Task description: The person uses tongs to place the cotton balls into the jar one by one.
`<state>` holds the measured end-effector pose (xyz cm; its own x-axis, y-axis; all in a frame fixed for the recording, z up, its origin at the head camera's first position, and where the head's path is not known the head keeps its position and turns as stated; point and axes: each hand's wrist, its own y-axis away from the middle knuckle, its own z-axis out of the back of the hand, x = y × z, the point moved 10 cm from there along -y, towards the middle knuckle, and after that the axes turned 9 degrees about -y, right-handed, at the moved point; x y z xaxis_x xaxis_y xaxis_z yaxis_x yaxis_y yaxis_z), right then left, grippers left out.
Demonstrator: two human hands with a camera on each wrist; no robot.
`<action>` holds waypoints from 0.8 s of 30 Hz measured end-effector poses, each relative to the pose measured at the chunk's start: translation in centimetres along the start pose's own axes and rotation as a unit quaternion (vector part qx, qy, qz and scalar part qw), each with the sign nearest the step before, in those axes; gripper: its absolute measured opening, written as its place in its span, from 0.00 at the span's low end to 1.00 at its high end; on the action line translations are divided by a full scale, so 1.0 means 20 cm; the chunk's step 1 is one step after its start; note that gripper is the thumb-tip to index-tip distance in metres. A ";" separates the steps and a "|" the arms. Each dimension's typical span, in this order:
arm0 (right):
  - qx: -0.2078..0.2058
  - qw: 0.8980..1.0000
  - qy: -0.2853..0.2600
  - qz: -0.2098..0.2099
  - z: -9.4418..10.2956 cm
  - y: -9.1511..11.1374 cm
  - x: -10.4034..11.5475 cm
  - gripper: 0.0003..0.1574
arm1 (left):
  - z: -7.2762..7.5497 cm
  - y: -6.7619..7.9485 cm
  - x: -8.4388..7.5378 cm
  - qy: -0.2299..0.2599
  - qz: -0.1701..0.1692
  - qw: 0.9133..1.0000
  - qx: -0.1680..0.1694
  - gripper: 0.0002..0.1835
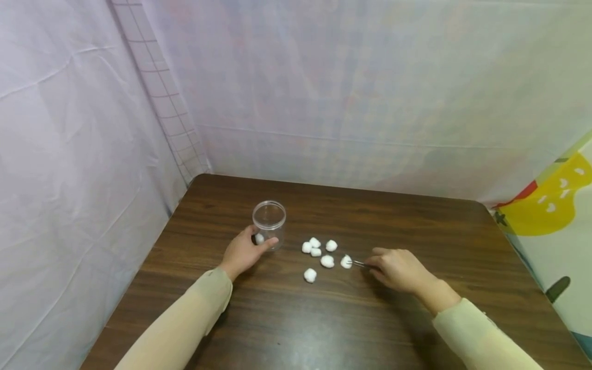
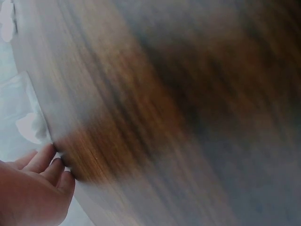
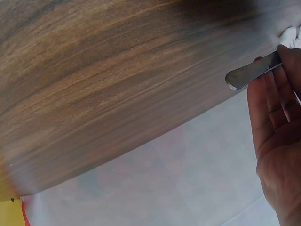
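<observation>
Cotton balls (image 1: 327, 261) lie loose near the middle of the desk (image 1: 287, 318), between the two hands: three bunched at the far left of the group, one just right of them, one nearer, one apart on the near side and one at the right, by the tips of the tweezers (image 1: 358, 263). Another shows low inside the clear jar (image 1: 269, 218), seen through its left wall.

They should be very light and soft, quick to squash and slow to roll, with fuzzy surfaces that may cling to one another or to the metal. The best hold is probably across the middle with both tips, squeezed lightly; nipping only the outer fluff could pull out a wisp and leave the ball behind. Whether the tips already pinch the right-hand ball is too small to tell.

The right hand (image 1: 396, 269) has its grip brought to a narrow pinch on the tweezers, whose rounded end sticks out behind. The left hand (image 1: 245, 252) has a wider grip, thumb and fingers spread round the jar's lower wall. The jar stands upright, mouth uncovered; it looks like thin, smooth plastic, likely light, slippery and easily tipped, so holding it low seems sound.
</observation>
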<state>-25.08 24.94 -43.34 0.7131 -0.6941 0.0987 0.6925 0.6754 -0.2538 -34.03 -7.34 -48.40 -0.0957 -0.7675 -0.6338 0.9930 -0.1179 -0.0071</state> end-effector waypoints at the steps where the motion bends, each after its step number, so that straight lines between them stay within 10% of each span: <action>1: 0.000 1.000 0.000 0.001 0.00 0.00 0.00 0.11 | 0.00 0.00 0.00 -0.001 0.000 1.000 0.000 0.44; 24: -0.022 1.000 0.012 -0.007 0.04 0.01 -0.02 0.09 | 0.01 0.01 -0.01 0.002 0.003 1.000 0.005 0.45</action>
<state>-25.14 25.49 -42.60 0.6999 -0.7099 0.0791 0.6968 0.6542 -0.2941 -33.85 -7.31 -48.21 -0.0893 -0.7658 -0.6369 0.9928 -0.1198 0.0048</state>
